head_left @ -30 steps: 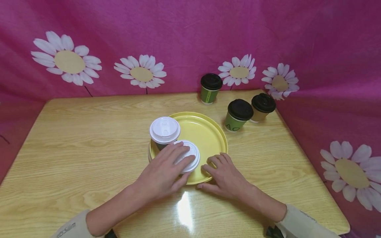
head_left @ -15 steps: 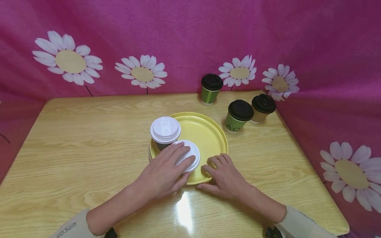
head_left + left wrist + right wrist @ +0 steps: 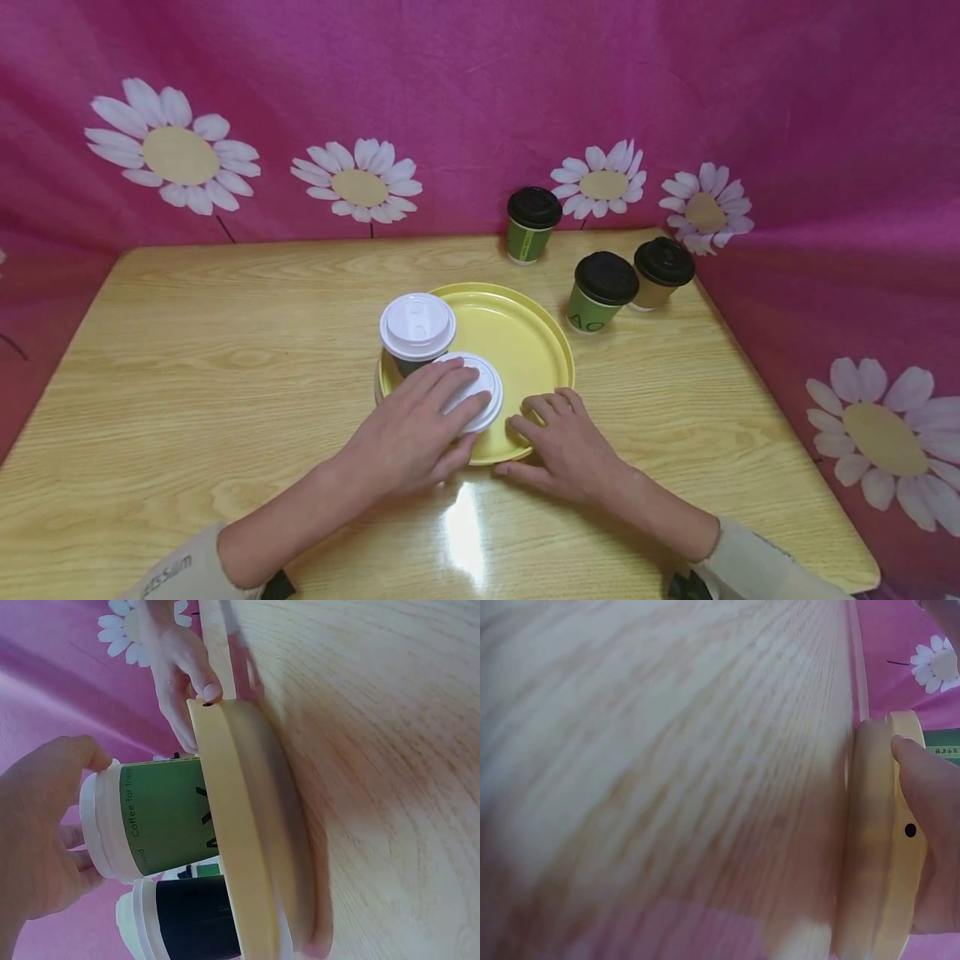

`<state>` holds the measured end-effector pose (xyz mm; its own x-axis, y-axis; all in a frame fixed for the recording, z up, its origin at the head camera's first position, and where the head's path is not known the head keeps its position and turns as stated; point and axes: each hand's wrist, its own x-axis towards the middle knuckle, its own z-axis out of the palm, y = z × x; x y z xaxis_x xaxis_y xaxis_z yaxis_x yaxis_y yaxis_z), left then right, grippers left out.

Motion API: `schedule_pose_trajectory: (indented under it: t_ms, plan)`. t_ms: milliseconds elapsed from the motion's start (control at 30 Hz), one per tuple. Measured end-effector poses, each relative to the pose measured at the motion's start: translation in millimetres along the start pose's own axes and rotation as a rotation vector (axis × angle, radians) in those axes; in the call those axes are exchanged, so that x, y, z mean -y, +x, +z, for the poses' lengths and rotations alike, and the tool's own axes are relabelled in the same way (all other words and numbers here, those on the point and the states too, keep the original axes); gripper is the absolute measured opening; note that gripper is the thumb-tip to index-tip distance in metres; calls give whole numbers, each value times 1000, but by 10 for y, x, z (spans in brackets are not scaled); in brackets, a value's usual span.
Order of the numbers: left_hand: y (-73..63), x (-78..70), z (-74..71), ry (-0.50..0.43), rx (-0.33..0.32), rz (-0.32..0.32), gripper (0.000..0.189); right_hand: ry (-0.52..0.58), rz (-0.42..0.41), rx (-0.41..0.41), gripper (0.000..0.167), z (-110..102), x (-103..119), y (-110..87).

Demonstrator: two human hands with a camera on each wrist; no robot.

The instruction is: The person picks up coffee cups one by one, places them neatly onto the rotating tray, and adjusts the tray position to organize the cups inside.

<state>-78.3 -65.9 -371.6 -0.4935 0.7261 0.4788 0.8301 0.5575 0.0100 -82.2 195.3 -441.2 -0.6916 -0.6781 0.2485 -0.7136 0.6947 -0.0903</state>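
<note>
My left hand [image 3: 405, 429] grips the green coffee cup [image 3: 171, 814] from above, its fingers and thumb around the white lid [image 3: 487, 379]. The cup stands upright on the round yellow tray [image 3: 528, 346], near its front. Just behind and to the left, a black coffee cup [image 3: 196, 919] with a white lid [image 3: 417, 325] stands on the same tray. My right hand [image 3: 566, 446] holds the tray's front right rim; in the right wrist view its thumb [image 3: 909, 761] presses the outer side. The other fingers reach over the inside.
A green cup with a black lid [image 3: 528, 237] stands at the table's back edge. Another green cup [image 3: 588, 310] and a brown cup [image 3: 651, 292], both black-lidded, stand close together right of the tray. A pink cloth with daisies [image 3: 465, 100] hangs behind the wooden table [image 3: 225, 367].
</note>
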Motion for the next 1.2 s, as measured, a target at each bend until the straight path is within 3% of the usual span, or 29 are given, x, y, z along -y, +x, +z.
schedule_pose_trajectory:
  t_ms: [667,1200]
  plan:
    - [-3,1,-31,-11,48,-18,36,-17,38,-5,49,10,98,-23]
    - [2,28,-47,-11,44,-16,35,-34,51,-16,49,17,152,-4]
